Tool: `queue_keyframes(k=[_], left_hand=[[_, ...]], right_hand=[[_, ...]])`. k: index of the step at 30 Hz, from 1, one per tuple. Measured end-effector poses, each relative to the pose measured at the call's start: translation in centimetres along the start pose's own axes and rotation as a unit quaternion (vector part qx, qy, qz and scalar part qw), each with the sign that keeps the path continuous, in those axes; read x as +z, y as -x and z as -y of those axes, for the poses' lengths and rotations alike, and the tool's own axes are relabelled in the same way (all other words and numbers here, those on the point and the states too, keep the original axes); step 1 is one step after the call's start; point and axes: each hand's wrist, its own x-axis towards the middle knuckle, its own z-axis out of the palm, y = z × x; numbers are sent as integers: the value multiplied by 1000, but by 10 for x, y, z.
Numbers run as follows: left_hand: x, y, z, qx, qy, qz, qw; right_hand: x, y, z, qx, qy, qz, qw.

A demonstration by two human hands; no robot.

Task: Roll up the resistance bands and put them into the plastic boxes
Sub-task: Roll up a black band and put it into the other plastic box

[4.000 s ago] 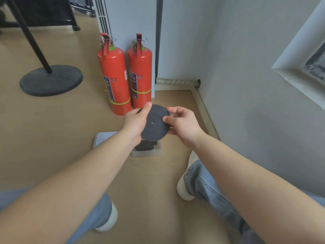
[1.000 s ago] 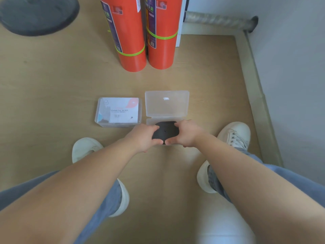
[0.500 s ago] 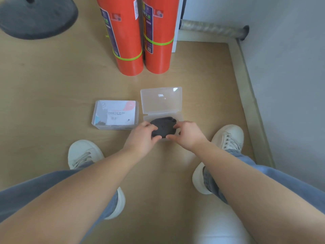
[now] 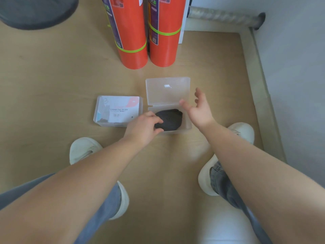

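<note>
Rolled band [image 4: 169,119] lies in the open box [image 4: 187,128], whose lid [image 4: 168,90] is folded back on the floor [image 4: 52,76]. The left hand [image 4: 144,128] curls fingers and thumb about the band's left edge. The right hand [image 4: 199,110] hovers over the open box's right side, fingers spread wide, holding nothing. A closed box [image 4: 117,110] sits just to the left. Two extinguishers [image 4: 130,32] stand behind.

The edge cuts off the tops of the red tanks [image 4: 132,32] at 12 o'clock and the black disc [image 4: 35,11] at 11 o'clock. The left hand [image 4: 143,128] hides the 9 o'clock side of the band [image 4: 171,119]. The right hand [image 4: 199,110] is blurry. The small print on the label [image 4: 119,112] is too tiny to read.
</note>
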Motion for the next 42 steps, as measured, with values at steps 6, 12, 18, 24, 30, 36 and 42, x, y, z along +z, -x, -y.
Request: queue_keyframes(k=[6,12,18,24,30,36,42], left_hand=[[4,1,3,8,23,-6,1000],[6,4,4,1,43,-21,999],[1,9,7,7,73,-13,997],[2,16,6,-136,300,-97,939],[-9,24,-1,-113,230,-90,962],[-3,21,-2,12,33,-17,999],[-2,9,-13,49,-52,-23,997]], right_hand=[[-9,-17,17,31,-56,63,996],[-16,-17,13,30,-14,90,995],[-20,-8,12,19,-76,97,992],[-24,11,-6,-109,159,96,976],[-25,30,-18,-165,337,131,918],[-15,35,-27,-162,375,127,904],[-2,18,-25,-196,420,124,878]])
